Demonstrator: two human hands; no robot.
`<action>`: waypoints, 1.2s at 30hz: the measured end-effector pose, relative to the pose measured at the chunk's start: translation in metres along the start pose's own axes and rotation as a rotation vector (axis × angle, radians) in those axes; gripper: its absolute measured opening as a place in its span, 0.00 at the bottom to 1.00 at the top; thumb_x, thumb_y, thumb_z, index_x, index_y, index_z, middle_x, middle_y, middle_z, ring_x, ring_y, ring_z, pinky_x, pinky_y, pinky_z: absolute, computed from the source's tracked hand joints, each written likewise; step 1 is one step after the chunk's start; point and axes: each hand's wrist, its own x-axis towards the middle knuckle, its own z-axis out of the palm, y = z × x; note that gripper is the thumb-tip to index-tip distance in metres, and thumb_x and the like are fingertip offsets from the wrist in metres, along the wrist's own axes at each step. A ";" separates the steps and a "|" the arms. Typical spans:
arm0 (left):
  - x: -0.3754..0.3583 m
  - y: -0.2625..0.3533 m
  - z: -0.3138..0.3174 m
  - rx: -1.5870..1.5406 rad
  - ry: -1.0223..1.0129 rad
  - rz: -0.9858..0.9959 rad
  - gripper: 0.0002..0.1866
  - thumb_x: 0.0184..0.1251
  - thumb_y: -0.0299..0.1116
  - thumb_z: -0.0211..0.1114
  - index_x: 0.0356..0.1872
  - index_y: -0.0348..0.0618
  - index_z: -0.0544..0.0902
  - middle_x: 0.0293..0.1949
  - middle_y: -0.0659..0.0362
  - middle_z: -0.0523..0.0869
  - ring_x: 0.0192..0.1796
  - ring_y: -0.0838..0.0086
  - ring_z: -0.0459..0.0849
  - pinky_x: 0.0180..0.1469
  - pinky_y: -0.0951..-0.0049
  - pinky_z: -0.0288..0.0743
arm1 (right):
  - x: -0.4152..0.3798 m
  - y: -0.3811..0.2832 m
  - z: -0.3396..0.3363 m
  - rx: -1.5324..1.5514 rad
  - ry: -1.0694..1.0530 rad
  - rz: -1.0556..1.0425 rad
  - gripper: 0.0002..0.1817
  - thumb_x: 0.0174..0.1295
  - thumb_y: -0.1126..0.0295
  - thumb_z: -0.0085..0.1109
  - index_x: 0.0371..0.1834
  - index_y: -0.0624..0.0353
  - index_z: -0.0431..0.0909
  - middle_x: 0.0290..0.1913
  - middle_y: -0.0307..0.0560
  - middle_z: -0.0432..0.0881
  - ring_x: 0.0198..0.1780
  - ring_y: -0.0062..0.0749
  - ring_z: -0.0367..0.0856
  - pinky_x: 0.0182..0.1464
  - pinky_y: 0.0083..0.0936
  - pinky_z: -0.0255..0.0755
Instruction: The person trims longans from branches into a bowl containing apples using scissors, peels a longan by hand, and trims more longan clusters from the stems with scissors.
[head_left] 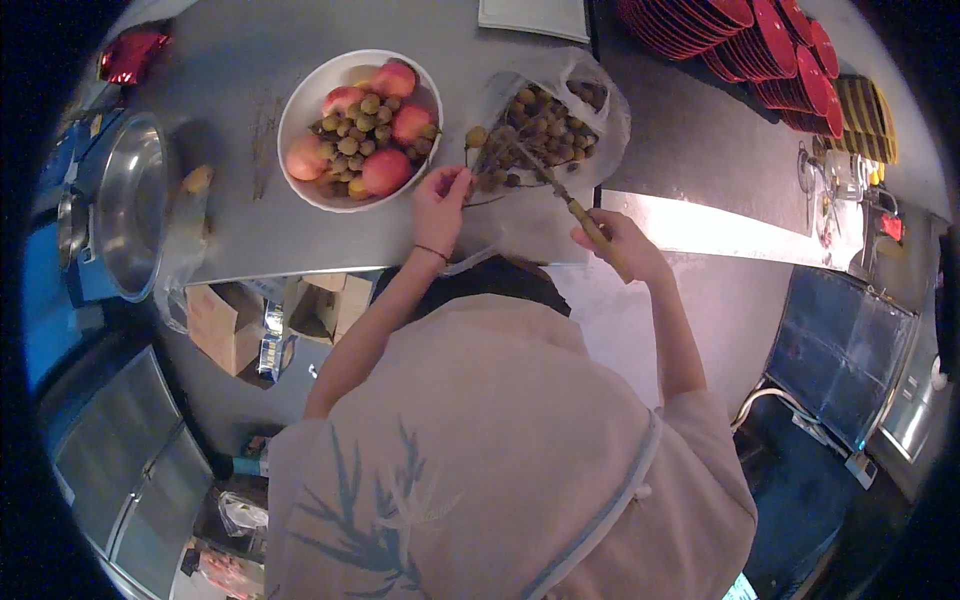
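Observation:
My left hand [440, 205] is closed in a pinch on a thin longan stem [485, 202] at the front of the worktop. A yellowish longan [476, 136] shows just above its fingertips. My right hand [632, 248] grips the olive-yellow handle of what looks like a knife [592, 228]. Its slim dark blade points up and left over a clear plastic bag [612, 105]. Inside the open bag lie many brown longans [548, 122]. Left of the bag, a white bowl [298, 112] holds red apples [386, 172] with a heap of longans [352, 138] among them.
Loose twigs [264, 145] lie left of the bowl. A steel basin [135, 205] stands at the far left, and stacked red plates [790, 60] at the back right. Below the worktop's front edge are cardboard boxes [225, 325]. A white tray [535, 15] sits at the back.

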 end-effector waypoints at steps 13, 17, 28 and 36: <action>0.006 0.021 -0.004 -0.253 0.218 -0.087 0.09 0.60 0.29 0.62 0.39 0.34 0.79 0.29 0.62 0.81 0.26 0.85 0.73 0.27 0.86 0.65 | 0.023 -0.088 -0.002 -0.545 0.121 -0.172 0.37 0.39 0.32 0.57 0.33 0.59 0.79 0.25 0.53 0.79 0.34 0.47 0.80 0.39 0.34 0.71; 0.008 0.020 -0.008 -0.247 0.241 -0.040 0.09 0.59 0.29 0.62 0.38 0.34 0.79 0.29 0.63 0.81 0.26 0.85 0.74 0.28 0.85 0.66 | 0.039 -0.095 -0.006 -0.631 0.089 -0.222 0.38 0.38 0.30 0.56 0.29 0.59 0.80 0.24 0.54 0.79 0.32 0.49 0.80 0.38 0.36 0.72; 0.018 0.011 -0.023 -0.304 0.292 -0.047 0.09 0.57 0.29 0.64 0.36 0.34 0.80 0.26 0.63 0.81 0.25 0.83 0.74 0.27 0.85 0.67 | 0.075 -0.102 -0.003 -0.740 0.039 -0.241 0.39 0.38 0.29 0.54 0.25 0.62 0.80 0.25 0.56 0.80 0.34 0.46 0.80 0.41 0.36 0.72; 0.019 0.014 -0.032 -0.298 0.246 -0.071 0.12 0.58 0.30 0.64 0.38 0.31 0.79 0.27 0.60 0.81 0.25 0.82 0.74 0.28 0.84 0.67 | 0.090 -0.102 -0.005 -0.698 -0.040 -0.372 0.34 0.50 0.39 0.51 0.22 0.67 0.79 0.23 0.59 0.78 0.30 0.48 0.78 0.37 0.38 0.70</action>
